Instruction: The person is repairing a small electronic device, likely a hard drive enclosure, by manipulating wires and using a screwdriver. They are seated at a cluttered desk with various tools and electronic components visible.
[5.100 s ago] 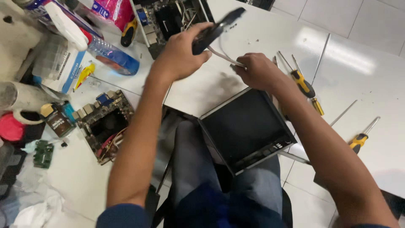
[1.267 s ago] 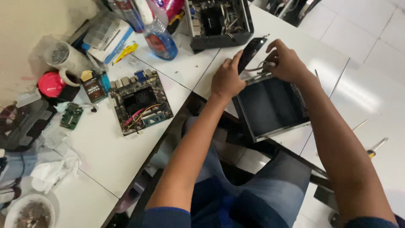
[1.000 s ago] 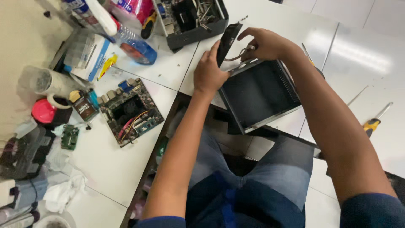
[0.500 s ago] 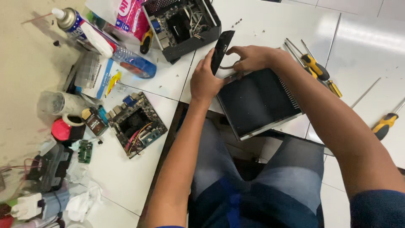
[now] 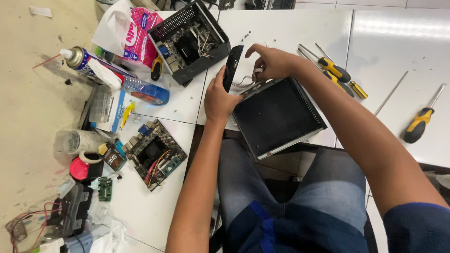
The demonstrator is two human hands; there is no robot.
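A narrow black plastic front panel [image 5: 233, 67] is gripped upright by the left hand [image 5: 220, 96] at upper centre, while grey cables [image 5: 247, 82] are pinched by the right hand [image 5: 273, 62] over a flat black metal computer case [image 5: 277, 115]. A pink-and-white printed packet [image 5: 140, 35] lies at upper left, a white-and-blue carton [image 5: 111, 110] below it.

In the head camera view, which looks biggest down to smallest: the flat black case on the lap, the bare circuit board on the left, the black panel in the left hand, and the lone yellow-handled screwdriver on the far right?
1. Flat black case
2. Bare circuit board
3. Black panel in the left hand, and the lone screwdriver: these two look about alike in length, so I leave them unranked.
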